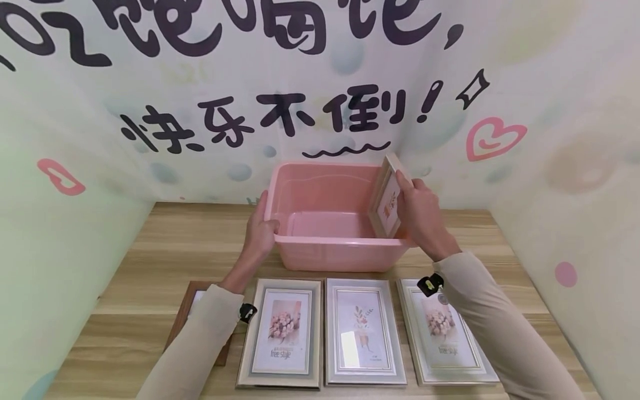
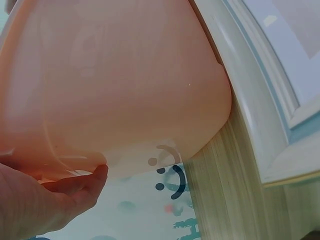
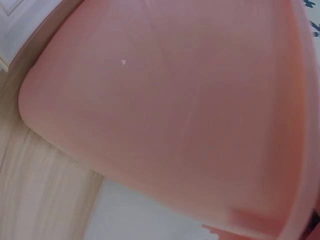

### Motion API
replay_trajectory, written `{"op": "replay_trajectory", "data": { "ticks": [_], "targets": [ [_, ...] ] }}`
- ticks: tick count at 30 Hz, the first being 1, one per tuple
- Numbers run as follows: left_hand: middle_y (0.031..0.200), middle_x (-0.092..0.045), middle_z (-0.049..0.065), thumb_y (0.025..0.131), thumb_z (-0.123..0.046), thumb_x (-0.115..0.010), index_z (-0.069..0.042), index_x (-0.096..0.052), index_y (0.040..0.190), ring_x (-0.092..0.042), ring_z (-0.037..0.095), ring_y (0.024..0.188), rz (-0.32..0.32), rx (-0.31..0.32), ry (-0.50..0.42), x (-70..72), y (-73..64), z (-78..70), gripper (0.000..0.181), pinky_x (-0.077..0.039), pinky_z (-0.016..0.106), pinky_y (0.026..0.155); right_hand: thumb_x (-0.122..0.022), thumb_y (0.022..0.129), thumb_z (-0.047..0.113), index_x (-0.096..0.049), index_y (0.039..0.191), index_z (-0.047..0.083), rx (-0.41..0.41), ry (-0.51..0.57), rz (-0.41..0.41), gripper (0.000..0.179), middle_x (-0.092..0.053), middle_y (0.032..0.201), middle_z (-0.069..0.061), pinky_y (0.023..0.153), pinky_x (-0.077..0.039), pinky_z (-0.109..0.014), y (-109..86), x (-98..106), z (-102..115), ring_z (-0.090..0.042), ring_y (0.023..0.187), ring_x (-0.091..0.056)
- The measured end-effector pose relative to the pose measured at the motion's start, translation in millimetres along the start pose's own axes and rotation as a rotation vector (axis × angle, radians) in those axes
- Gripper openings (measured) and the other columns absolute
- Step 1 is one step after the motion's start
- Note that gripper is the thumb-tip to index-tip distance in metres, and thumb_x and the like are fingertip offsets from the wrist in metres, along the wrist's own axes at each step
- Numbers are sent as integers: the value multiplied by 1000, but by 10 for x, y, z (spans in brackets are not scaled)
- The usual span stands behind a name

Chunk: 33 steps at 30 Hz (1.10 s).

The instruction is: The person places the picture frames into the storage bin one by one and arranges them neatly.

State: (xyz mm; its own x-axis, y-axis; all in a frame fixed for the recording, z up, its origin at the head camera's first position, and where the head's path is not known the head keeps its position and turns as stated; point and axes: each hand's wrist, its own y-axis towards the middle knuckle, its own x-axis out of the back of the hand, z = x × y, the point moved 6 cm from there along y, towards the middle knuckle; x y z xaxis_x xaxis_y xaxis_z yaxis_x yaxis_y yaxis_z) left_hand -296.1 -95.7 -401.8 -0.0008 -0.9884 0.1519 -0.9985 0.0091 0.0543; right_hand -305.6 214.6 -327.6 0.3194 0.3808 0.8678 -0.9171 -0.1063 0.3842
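A pink plastic basin (image 1: 330, 253) stands at the back of the wooden table. My left hand (image 1: 261, 228) grips its left rim, thumb over the edge; the left wrist view shows the fingers (image 2: 90, 187) against the outside wall. My right hand (image 1: 422, 214) holds a light-edged picture frame (image 1: 390, 203) with a plant print, thumb on its front. That frame stands tilted inside the basin against the right wall, its top above the rim. In the right wrist view the basin's wall (image 3: 160, 110) fills most of the picture and the right hand is hidden.
In front of the basin lie a silver-edged frame with a flower photo (image 1: 282, 333), another with a plant print (image 1: 364, 333) and a third flower-photo frame (image 1: 450, 333). A brown frame (image 1: 182, 316) lies partly under the left sleeve. A printed wall (image 1: 225, 183) rises behind the basin.
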Motion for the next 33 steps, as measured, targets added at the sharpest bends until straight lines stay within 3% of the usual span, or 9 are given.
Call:
{"op": "replay_trajectory", "data": {
  "ticks": [4, 9, 12, 15, 18, 21, 24, 30, 33],
  "targets": [
    [166, -15, 4, 83, 6, -37, -18, -8, 161, -28, 31, 141, 9, -10, 1, 10, -7, -8, 87, -31, 49, 112, -48, 98, 2, -37, 152, 6, -9, -10, 38, 56, -55, 123, -33, 78, -55, -54, 5, -93, -8, -43, 91, -60],
    [165, -16, 4, 83, 6, -37, -20, -7, 161, -29, 32, 140, 19, -19, -3, 5, -9, -1, 87, -31, 51, 113, -40, 101, 6, -25, 158, 10, -48, 14, 114, 59, -49, 128, -32, 62, -55, -49, -11, -195, -38, -43, 86, -60],
    [165, -16, 3, 84, 6, -37, -21, -7, 161, -29, 31, 141, 22, -19, -5, 5, 2, 10, 87, -32, 51, 113, -38, 100, 6, -31, 153, 8, -40, 0, 95, 54, -50, 126, -32, 59, -52, -48, -3, -206, -35, -42, 86, -58],
    [165, -16, 3, 83, 6, -37, -21, -7, 161, -29, 31, 140, 20, -17, -7, 3, 12, 16, 87, -32, 51, 112, -44, 96, 3, -40, 143, 1, 4, -46, 44, 48, -51, 128, -32, 67, -53, -54, 14, -189, -19, -45, 100, -56],
    [164, -18, 4, 83, 6, -37, -20, -8, 161, -31, 33, 139, 20, -24, -12, -5, 17, 10, 87, -34, 52, 111, -51, 92, 1, -46, 134, -4, 69, -141, 2, 43, -49, 136, -31, 85, -51, -59, 32, -173, 7, -48, 116, -51],
    [164, -19, 5, 83, 7, -37, -20, -9, 161, -31, 34, 139, 21, -33, -19, -13, 10, 7, 87, -34, 53, 111, -57, 90, 3, -45, 134, -6, 87, -220, 5, 47, -47, 141, -30, 97, -46, -60, 27, -169, 15, -50, 124, -47],
    [164, -19, 4, 83, 6, -37, -20, -9, 161, -31, 34, 140, 23, -36, -24, -20, 8, 10, 87, -33, 52, 112, -59, 90, 4, -41, 138, -6, 53, -239, 62, 53, -48, 137, -31, 94, -47, -61, 7, -162, 2, -50, 118, -52],
    [164, -17, 3, 84, 7, -37, -20, -9, 161, -30, 32, 140, 21, -27, -16, -14, 13, 27, 86, -33, 52, 113, -53, 90, 2, -23, 151, 3, -50, -182, 263, 68, -42, 132, -38, 76, -53, -60, -52, -152, -38, -51, 104, -54],
    [164, -17, 3, 84, 7, -37, -20, -9, 161, -30, 31, 140, 20, -32, -10, -7, 24, 22, 86, -32, 52, 113, -53, 92, 8, -18, 155, 6, -92, -137, 323, 72, -42, 130, -38, 73, -52, -59, -72, -131, -68, -50, 102, -53]
  ]
}}
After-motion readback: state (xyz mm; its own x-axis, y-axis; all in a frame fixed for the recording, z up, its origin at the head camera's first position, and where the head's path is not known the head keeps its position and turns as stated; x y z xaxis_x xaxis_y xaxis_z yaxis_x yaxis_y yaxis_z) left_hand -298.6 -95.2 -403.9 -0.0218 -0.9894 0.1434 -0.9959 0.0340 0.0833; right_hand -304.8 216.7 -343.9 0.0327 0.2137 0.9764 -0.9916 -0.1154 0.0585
